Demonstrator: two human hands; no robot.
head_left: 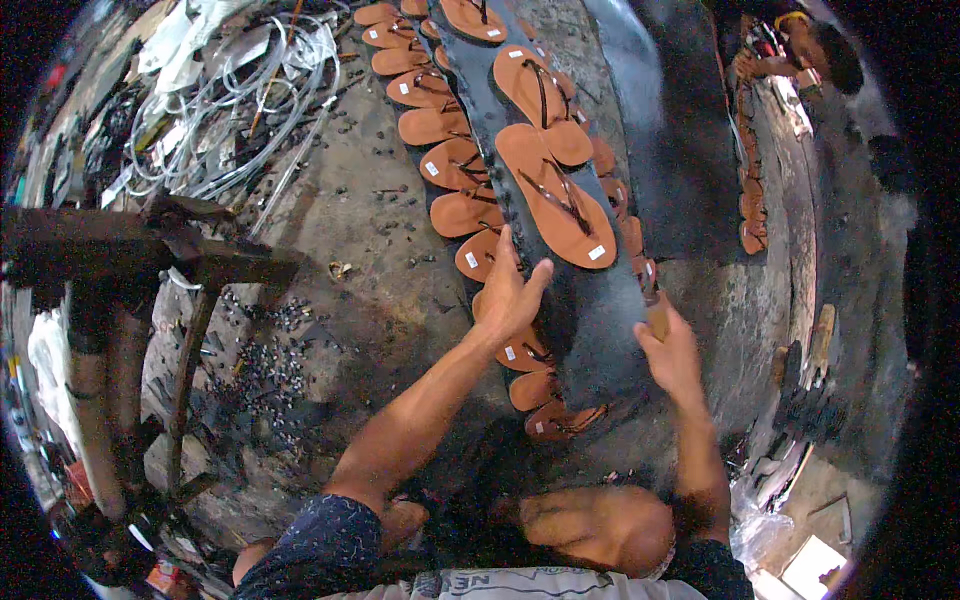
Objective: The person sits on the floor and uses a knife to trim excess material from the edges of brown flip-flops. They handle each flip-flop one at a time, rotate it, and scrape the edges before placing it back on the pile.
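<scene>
A long dark bench (600, 318) stretches away in front of me. Brown thong sandals with dark straps lie on its top, the nearest sandal (556, 200) bearing a small white label. My left hand (512, 300) is at the bench's left edge, thumb and fingers apart, holding nothing. Beside it runs a row of overlapping sandals (458, 163) along the left side. Across the bench my right hand (672, 350) is closed round a flat tan piece (657, 318), whose kind I cannot make out. More sandals (630, 237) line the right side.
Clear tubing (235, 130) and scraps are heaped at the far left. A dark metal stand (120, 245) rises at the near left, with small black bits on the floor. At the right are a dark sheet (680, 130), another sandal row (752, 205) and a person's arm (770, 68).
</scene>
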